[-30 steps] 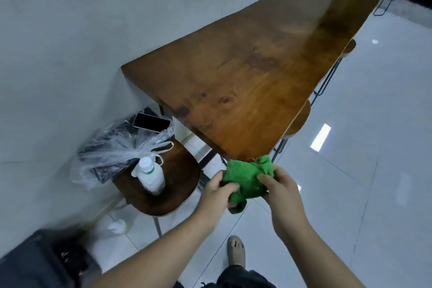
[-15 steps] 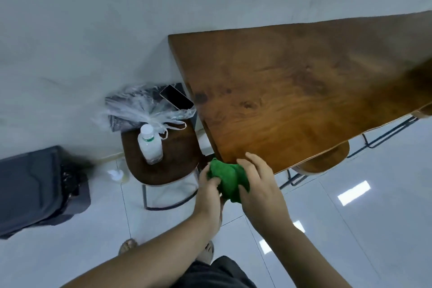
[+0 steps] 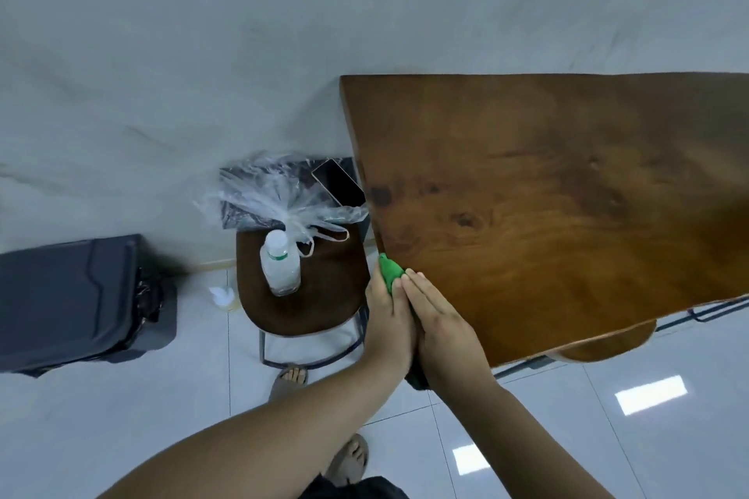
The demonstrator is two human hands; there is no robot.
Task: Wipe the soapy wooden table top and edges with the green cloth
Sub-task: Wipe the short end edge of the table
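Note:
The wooden table top (image 3: pixel 547 207) fills the right half of the view, glossy and dark brown, with its left short edge running down toward me. The green cloth (image 3: pixel 390 268) is pressed against that left edge near the front corner; only its upper tip shows. My left hand (image 3: pixel 390 316) wraps the cloth from the left side of the edge. My right hand (image 3: pixel 439 320) lies flat with fingers together on the table top right beside it, fingertips touching the cloth. The two hands press together along the edge.
A round wooden stool (image 3: pixel 308 296) stands just left of the table, carrying a plastic bottle (image 3: pixel 279 267), a clear plastic bag (image 3: pixel 279 194) and a phone (image 3: pixel 338 182). A dark bin (image 3: pixel 81 296) sits at the far left. A second stool (image 3: pixel 608 342) sits under the table's front edge.
The view swung left and closer. Both hands carried the bunched cloth from below the front corner up onto the table's left edge; the right hand flattened onto the top.

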